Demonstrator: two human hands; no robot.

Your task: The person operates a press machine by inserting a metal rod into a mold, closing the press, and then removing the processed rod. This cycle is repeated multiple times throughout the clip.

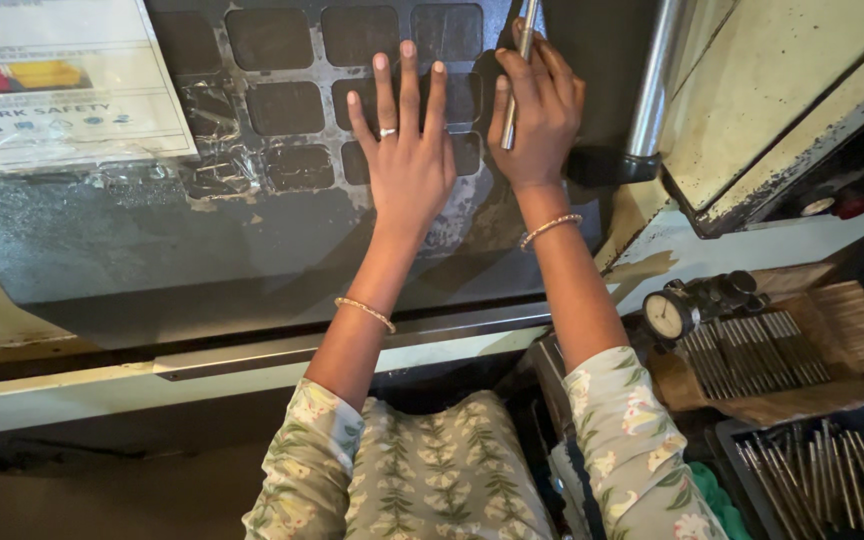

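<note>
Our floral sleeves [422, 470] sit nearest the lens, both forearms reaching up and away onto the machine's dark window panel [202, 235]. Our left hand [407, 150] lies flat on the panel, palm down, fingers straight and slightly fanned, ring on one finger, bangle at the wrist. Our right hand [542, 110] is just beside it, fingers curled and pinching a thin metal rod [517, 70] held roughly upright against the panel's grid of dark square openings. A shiny vertical handle bar [657, 80] stands right of that hand. Taped plastic-covered label sheet [57, 80] at upper left. Lower right: dial gauge [669, 315], a row of metal rods on cardboard [752, 350], more rods in a tray [822, 480].
</note>
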